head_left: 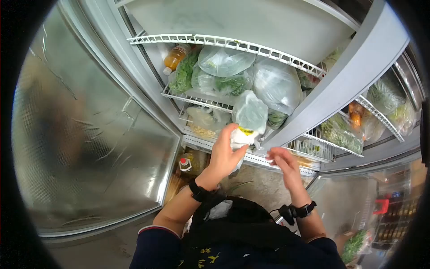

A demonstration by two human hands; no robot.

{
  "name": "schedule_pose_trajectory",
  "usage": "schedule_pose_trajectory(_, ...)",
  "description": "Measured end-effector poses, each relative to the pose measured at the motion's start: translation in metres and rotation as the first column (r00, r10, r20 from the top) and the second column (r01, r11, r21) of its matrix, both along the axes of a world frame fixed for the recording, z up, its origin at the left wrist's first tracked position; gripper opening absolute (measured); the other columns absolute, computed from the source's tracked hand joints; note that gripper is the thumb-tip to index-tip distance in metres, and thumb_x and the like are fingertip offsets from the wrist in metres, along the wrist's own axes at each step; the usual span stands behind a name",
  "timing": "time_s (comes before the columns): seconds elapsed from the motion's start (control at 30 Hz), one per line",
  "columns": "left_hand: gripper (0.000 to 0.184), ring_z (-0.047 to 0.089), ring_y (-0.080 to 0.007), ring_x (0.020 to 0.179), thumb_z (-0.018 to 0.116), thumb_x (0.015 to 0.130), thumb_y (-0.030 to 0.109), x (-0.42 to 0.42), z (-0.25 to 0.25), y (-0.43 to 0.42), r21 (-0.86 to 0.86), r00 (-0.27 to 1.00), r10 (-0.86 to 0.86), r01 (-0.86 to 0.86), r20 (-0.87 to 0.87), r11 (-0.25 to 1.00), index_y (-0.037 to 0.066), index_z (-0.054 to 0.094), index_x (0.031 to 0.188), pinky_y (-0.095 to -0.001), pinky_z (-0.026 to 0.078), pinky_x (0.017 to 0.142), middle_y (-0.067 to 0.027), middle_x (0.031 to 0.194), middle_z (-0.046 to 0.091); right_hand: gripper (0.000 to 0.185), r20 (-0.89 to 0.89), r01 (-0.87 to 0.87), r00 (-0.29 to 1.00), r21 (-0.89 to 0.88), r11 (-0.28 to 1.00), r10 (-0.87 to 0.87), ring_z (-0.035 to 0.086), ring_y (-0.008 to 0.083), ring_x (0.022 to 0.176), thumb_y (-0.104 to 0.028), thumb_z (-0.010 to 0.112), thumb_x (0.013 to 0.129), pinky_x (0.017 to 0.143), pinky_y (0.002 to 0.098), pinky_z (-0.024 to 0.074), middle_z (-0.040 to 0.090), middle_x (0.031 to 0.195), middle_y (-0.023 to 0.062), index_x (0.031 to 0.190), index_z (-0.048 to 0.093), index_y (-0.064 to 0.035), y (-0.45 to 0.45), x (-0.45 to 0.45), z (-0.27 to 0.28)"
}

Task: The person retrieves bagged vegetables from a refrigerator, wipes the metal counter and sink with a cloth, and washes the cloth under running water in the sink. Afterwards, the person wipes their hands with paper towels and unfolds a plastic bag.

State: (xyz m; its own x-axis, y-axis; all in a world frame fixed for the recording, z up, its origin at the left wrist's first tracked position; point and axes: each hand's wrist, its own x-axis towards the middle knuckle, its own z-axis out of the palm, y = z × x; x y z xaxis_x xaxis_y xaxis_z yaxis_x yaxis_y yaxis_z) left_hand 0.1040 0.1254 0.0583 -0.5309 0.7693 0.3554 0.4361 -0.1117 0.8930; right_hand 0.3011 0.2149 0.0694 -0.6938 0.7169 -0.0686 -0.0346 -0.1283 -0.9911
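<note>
My left hand (pixel 226 151) is closed on a plastic bag (pixel 251 112) in front of the open fridge. The bag's upper part is clear and puffed out; its lower part is white and bunched, with a yellow label (pixel 246 131) near my fingers. What it contains I cannot make out. To the right, apart from the bag, my right hand (pixel 286 167) is empty, its fingers loosely bent and apart. Behind the held bag, a large clear plastic bag (pixel 277 85) and several bags of leafy greens (pixel 233 83) lie on the wire shelf (pixel 215 104).
A glass door (pixel 98 148) stands open at left. A grey post (pixel 340 80) divides the fridge; bagged vegetables (pixel 341 133) lie beyond it. An orange bottle (pixel 177 57) rests on the shelf. Below stands a red-capped bottle (pixel 186 163). Another glass door (pixel 358 201) is at right.
</note>
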Motion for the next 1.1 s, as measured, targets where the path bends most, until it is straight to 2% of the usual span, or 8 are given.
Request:
schedule_pose_trajectory(0.1, 0.054, 0.054, -0.0310, 0.100, 0.068, 0.070, 0.009, -0.001, 0.005, -0.003, -0.053, 0.978, 0.081, -0.093, -0.191, 0.994, 0.002, 0.042, 0.117, -0.0359, 0.043, 0.086, -0.0186, 0.110, 0.052, 0.020, 0.040, 0.107, 0.974, 0.781, 0.615, -0.221, 0.058, 0.0227, 0.087, -0.008, 0.054, 0.083, 0.078, 0.0298, 0.0435, 0.059, 0.099, 0.0101, 0.102, 0.057, -0.0057, 0.024, -0.044, 0.039)
schedule_pose_trajectory(0.27, 0.055, 0.052, -0.0378, 0.101, 0.068, 0.070, 0.009, 0.006, -0.001, -0.014, -0.178, 0.963, 0.043, -0.093, -0.266, 0.980, 0.003, 0.041, 0.117, -0.0391, 0.043, 0.085, -0.0209, 0.109, 0.051, 0.034, -0.063, 0.085, 0.776, 0.996, 0.004, -0.627, 0.041, 0.0305, 0.114, -0.016, 0.062, 0.074, 0.094, 0.0483, 0.0316, 0.047, 0.121, 0.0122, 0.107, 0.056, -0.0117, 0.097, -0.139, 0.088)
schedule_pose_trajectory(0.43, 0.053, 0.052, -0.0398, 0.098, 0.066, 0.071, 0.011, -0.001, 0.025, -0.014, -0.164, 0.946, 0.030, -0.087, -0.324, 0.983, 0.003, 0.041, 0.116, -0.0417, 0.044, 0.082, -0.0215, 0.109, 0.051, 0.048, 0.186, -0.035, 0.560, 0.979, 0.201, -0.807, 0.039, 0.0301, 0.116, -0.014, 0.062, 0.068, 0.094, 0.0562, 0.0288, 0.045, 0.121, 0.0109, 0.115, 0.051, -0.0184, 0.127, -0.163, 0.075)
schedule_pose_trajectory(0.5, 0.053, 0.053, -0.0405, 0.096, 0.066, 0.071, 0.012, -0.007, 0.050, -0.002, -0.163, 0.929, 0.036, -0.103, -0.369, 0.981, 0.002, 0.040, 0.116, -0.0430, 0.044, 0.080, -0.0217, 0.107, 0.051, 0.050, 0.250, 0.255, 0.584, 0.847, 0.467, -0.772, 0.040, 0.0338, 0.116, -0.011, 0.059, 0.070, 0.096, 0.0472, 0.0339, 0.045, 0.124, 0.0103, 0.118, 0.049, -0.0214, 0.138, -0.148, 0.071)
schedule_pose_trajectory(0.67, 0.053, 0.056, -0.0416, 0.085, 0.065, 0.069, 0.012, -0.018, 0.108, 0.063, -0.218, 0.877, -0.031, -0.086, -0.480, 0.972, 0.001, 0.040, 0.114, -0.0458, 0.047, 0.073, -0.0217, 0.105, 0.051, 0.042, -0.243, 0.652, 0.497, 0.738, 0.174, -0.833, 0.044, 0.0426, 0.106, -0.003, 0.049, 0.070, 0.094, 0.0450, 0.0334, 0.047, 0.114, 0.0268, 0.111, 0.048, 0.0049, 0.146, -0.138, 0.062)
schedule_pose_trajectory(0.87, 0.019, 0.061, -0.0372, 0.079, 0.058, 0.068, 0.006, -0.038, 0.144, 0.165, -0.380, 0.579, -0.245, -0.121, -0.777, 0.917, -0.002, 0.061, 0.085, -0.0423, 0.051, 0.069, -0.0199, 0.090, 0.061, 0.041, -0.195, 0.744, 0.445, 0.624, 0.239, -0.874, 0.045, 0.0415, 0.104, -0.002, 0.046, 0.069, 0.093, 0.0445, 0.0337, 0.048, 0.111, 0.0277, 0.110, 0.050, 0.0048, 0.138, -0.139, 0.068)
schedule_pose_trajectory(1.0, 0.026, 0.062, -0.0288, 0.092, 0.056, 0.073, 0.012, -0.051, 0.116, 0.214, -0.365, 0.469, -0.210, -0.268, -0.858, 0.892, 0.002, 0.064, 0.096, -0.0366, 0.052, 0.072, -0.0186, 0.106, 0.060, 0.039, -0.276, 0.739, 0.501, 0.630, 0.240, -0.820, 0.046, 0.0403, 0.101, 0.000, 0.044, 0.069, 0.090, 0.0451, 0.0350, 0.050, 0.107, 0.0249, 0.107, 0.052, 0.0022, 0.136, -0.139, 0.063)
schedule_pose_trajectory(1.1, 0.032, 0.059, -0.0283, 0.100, 0.054, 0.076, 0.016, -0.062, 0.081, 0.229, -0.665, 0.550, -0.468, -0.233, -0.692, 0.710, 0.002, 0.062, 0.104, -0.0386, 0.046, 0.085, -0.0165, 0.109, 0.059, 0.037, -0.286, 0.612, 0.585, 0.770, 0.182, -0.759, 0.046, 0.0389, 0.099, 0.001, 0.043, 0.069, 0.088, 0.0448, 0.0365, 0.052, 0.104, 0.0198, 0.105, 0.054, -0.0011, 0.135, -0.137, 0.059)
